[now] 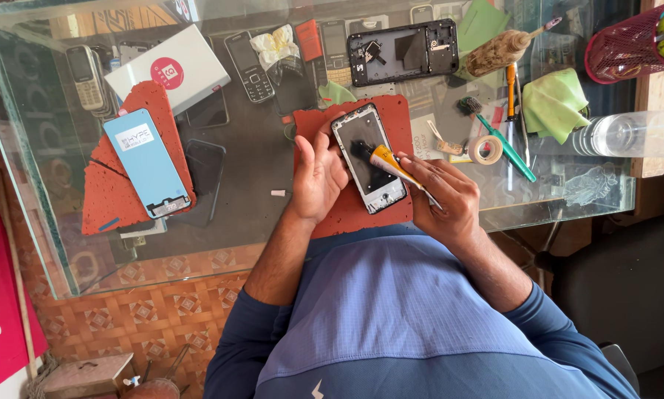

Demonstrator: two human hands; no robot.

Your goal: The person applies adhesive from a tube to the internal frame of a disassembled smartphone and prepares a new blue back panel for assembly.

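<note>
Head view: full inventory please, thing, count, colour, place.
phone frame: 1, white rim, dark inside, on the mat at centre
glue tube: 1, yellow-orange, black cap end, over the phone frame
red mat: 1, under the phone frame
red mat pieces: several, left of the glass table
blue screen panel: 1, light blue, on the left mats
white box: 1, red round mark, far left
keypad phones: several, dark or silver, far edge
black phone housing: 1, far centre
tape roll: 1, pale, right of mat
green cloth: 1, right
left hand: steadies the frame's left edge
right hand: holds the glue tube
</note>
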